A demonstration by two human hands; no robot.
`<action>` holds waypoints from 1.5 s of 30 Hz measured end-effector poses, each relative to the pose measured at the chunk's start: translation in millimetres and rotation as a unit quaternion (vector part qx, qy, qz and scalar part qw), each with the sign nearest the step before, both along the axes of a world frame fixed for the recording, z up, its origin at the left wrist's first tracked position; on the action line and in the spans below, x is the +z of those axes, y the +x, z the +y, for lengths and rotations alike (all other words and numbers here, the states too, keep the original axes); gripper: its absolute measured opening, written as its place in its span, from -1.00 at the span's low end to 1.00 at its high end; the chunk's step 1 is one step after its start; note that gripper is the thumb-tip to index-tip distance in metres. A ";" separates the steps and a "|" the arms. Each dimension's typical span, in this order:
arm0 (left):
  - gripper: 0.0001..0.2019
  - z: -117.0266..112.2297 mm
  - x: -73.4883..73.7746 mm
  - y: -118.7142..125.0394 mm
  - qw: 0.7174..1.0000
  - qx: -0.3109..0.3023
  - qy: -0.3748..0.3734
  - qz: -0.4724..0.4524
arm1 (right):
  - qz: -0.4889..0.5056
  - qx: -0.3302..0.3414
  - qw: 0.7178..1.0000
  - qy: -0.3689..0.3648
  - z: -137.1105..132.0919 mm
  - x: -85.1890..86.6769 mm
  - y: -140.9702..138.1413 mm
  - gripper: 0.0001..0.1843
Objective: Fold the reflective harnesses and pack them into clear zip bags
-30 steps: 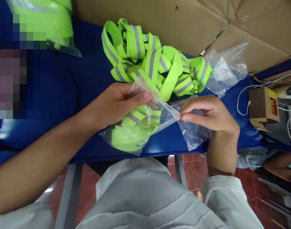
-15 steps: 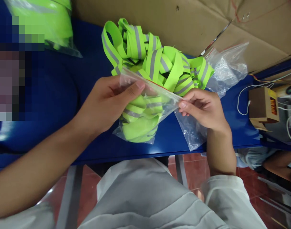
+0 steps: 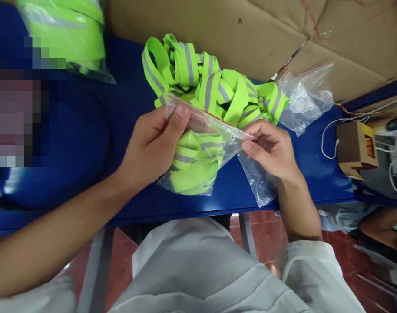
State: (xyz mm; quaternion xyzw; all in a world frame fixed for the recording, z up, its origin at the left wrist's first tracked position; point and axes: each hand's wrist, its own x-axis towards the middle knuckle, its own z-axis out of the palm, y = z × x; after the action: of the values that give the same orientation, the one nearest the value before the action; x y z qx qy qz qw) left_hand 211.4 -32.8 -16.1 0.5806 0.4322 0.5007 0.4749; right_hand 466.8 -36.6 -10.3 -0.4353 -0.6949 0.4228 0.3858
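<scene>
A clear zip bag [image 3: 227, 143] with a red line along its top hangs between my two hands, its top edge stretched and slanting down to the right. Inside lie coiled neon-yellow reflective straps [image 3: 196, 163] with a grey stripe. My left hand [image 3: 156, 143] pinches the bag's upper left corner between thumb and fingers. At the upper right corner, my right hand [image 3: 268, 145] grips the edge the same way. Just beyond the bag, a loose heap of the same reflective straps [image 3: 214, 87] rests on the blue table [image 3: 130, 100].
Clear plastic bags [image 3: 307, 98] lie right of the heap, and another [image 3: 260, 182] lies under my right hand. A filled bag of neon material [image 3: 68, 39] stands at upper left. A small cardboard box [image 3: 356, 145] and white cables are at right. Brown cardboard [image 3: 201, 19] lines the back.
My left thumb has slid slightly left along the bag's top edge. My right hand has shifted a little left, still gripping its corner. The view has moved slightly.
</scene>
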 end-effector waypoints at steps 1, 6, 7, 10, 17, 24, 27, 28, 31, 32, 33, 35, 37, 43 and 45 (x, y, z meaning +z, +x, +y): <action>-0.72 0.1 -0.6 0.4 1.000 0.005 0.002 -0.008 | 0.001 -0.007 1.000 0.000 -0.5 0.2 -1.2 -0.65; -0.70 -0.7 -0.4 -0.1 1.000 -0.004 0.003 0.012 | 0.003 -0.035 0.999 -0.001 -2.0 2.1 -5.6 -0.55; -0.69 -1.0 0.4 -0.6 1.000 -0.002 0.005 0.025 | 0.011 -0.030 0.999 -0.009 -1.8 2.2 -6.2 -0.55; -0.69 -2.1 2.7 -1.1 0.999 0.008 0.012 0.039 | 0.041 -0.012 0.999 -0.030 -1.7 1.9 -8.2 -0.59; -0.65 -5.5 6.0 2.5 0.998 0.003 0.009 0.063 | 0.002 -0.048 0.999 0.013 -7.6 -0.4 -12.0 -0.65; -0.62 -7.8 6.6 3.2 0.995 -0.003 0.006 0.098 | -0.012 -0.043 0.998 0.037 -7.7 -0.7 -16.2 -0.61; -0.62 -8.4 6.8 5.4 0.995 -0.012 0.007 0.095 | -0.006 -0.049 0.998 0.048 -9.1 -1.3 -17.0 -0.63; -0.62 -8.6 6.8 6.2 0.995 -0.015 0.004 0.096 | -0.003 -0.051 0.997 0.052 -9.7 -1.3 -17.1 -0.64; -0.62 -9.7 6.3 7.8 0.995 -0.019 -0.005 0.099 | 0.001 -0.043 0.998 0.047 -10.6 -0.4 -17.7 -0.65; -0.62 -10.4 5.9 8.0 0.995 -0.023 -0.009 0.099 | 0.001 -0.037 0.998 0.041 -10.7 -0.1 -17.9 -0.63; -0.62 -11.2 5.3 8.1 0.995 -0.025 -0.012 0.100 | 0.002 -0.033 0.999 0.035 -10.6 0.2 -18.1 -0.62; -0.63 -13.0 4.1 7.7 0.994 -0.030 -0.020 0.101 | 0.003 -0.029 0.999 0.030 -10.6 0.4 -18.2 -0.61; -0.63 -14.6 3.1 7.3 0.993 -0.033 -0.031 0.108 | 0.009 -0.026 0.999 0.029 -10.8 0.3 -17.9 -0.63; -0.61 -14.5 -0.9 11.0 0.994 -0.069 0.009 0.086 | 0.023 -0.004 1.000 0.009 -11.8 -0.6 -19.0 -0.68; -0.61 -14.0 -2.8 13.0 0.993 -0.069 0.025 0.090 | 0.026 0.000 1.000 0.011 -11.6 -1.3 -19.6 -0.67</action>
State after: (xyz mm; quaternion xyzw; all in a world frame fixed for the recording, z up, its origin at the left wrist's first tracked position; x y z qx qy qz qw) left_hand 224.4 -46.8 -19.0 0.6636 0.4195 0.4228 0.4527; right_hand 447.2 -48.1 -11.6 -0.4195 -0.6895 0.4263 0.4085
